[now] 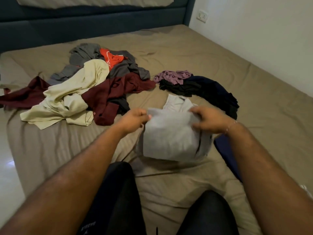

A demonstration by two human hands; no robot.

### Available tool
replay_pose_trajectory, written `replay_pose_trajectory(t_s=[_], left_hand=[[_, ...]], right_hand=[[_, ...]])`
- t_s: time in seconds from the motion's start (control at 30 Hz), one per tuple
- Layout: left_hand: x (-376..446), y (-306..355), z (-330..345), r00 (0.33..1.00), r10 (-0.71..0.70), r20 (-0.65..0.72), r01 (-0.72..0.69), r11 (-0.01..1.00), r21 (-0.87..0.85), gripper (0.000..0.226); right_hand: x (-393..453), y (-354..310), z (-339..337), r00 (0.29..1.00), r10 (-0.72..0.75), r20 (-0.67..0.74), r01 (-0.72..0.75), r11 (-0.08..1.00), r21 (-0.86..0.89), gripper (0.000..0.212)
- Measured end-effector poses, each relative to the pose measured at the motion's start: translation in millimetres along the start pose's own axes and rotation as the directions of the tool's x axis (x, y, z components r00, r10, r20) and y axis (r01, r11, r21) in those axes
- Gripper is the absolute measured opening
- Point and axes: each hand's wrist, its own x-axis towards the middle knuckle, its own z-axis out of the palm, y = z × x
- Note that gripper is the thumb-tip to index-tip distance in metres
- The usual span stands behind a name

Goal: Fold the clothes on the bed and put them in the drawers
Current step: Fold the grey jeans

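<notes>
Both hands pinching the grey garment's (169, 136) far edge: left hand (135, 118) at its left corner, right hand (207, 121) at the right; garment lying mid-bed (220, 53), fold edge running across, equally near each hand

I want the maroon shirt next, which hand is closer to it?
Left. The left hand grips the grey garment just beside the maroon shirt; the right hand is farther off.

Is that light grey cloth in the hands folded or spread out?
Partly folded: the light grey cloth garment is doubled over, left hand and right hand gripping its upper corners.
</notes>
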Motion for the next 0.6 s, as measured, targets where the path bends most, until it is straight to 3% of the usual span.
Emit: replay_pose_trajectory(t_s=[0.07,0.13,0.23,0.33,0.37,0.43,0.5,0.57,0.6], left_hand=[[22.9,-1.8,9.4,0.975,-0.053,-0.216,0.022,0.99,-0.141,0.025],[36.1,-13.4,23.1,0.945,-0.157,-0.288,0.092,0.969,-0.228,0.038],[30.6,-49.6,56.2,0.926,-0.341,-0.163,0.31,0.932,-0.189,0.058],[22.0,-87.5,84.8,0.904,-0.408,-0.128,0.408,0.913,-0.028,0.082],[22.5,-94.7,90.1,0.904,-0.396,-0.158,0.403,0.915,0.014,0.087],[27.7,-102.8,93.1,0.901,-0.374,-0.221,0.397,0.915,0.069,0.096],[37.0,-104.3,91.1,0.889,-0.397,-0.227,0.416,0.909,0.041,0.104],[44.5,-104.0,87.0,0.858,-0.473,-0.201,0.46,0.881,-0.111,0.106],[45.5,-103.3,84.7,0.839,-0.513,-0.181,0.473,0.853,-0.22,0.105]], right_hand=[[25.2,1.7,4.1,0.962,0.051,-0.269,-0.076,0.994,-0.084,0.053],[42.0,4.1,23.8,0.928,0.086,-0.362,-0.113,0.992,-0.055,0.058],[45.4,13.9,79.4,0.971,0.187,-0.148,-0.172,0.98,0.104,0.054],[30.6,32.2,144.2,0.975,0.141,0.17,-0.152,0.987,0.05,0.055],[24.5,39.2,162.1,0.977,0.13,0.166,-0.146,0.985,0.088,0.061],[13.9,51.9,191.0,0.972,0.224,-0.067,-0.201,0.946,0.255,0.069],[11.0,63.1,208.4,0.826,0.494,-0.272,-0.339,0.821,0.46,0.078],[15.0,69.2,211.2,0.693,0.708,-0.134,-0.397,0.53,0.749,0.089],[18.0,71.9,210.6,0.683,0.73,-0.017,-0.377,0.373,0.848,0.09]])
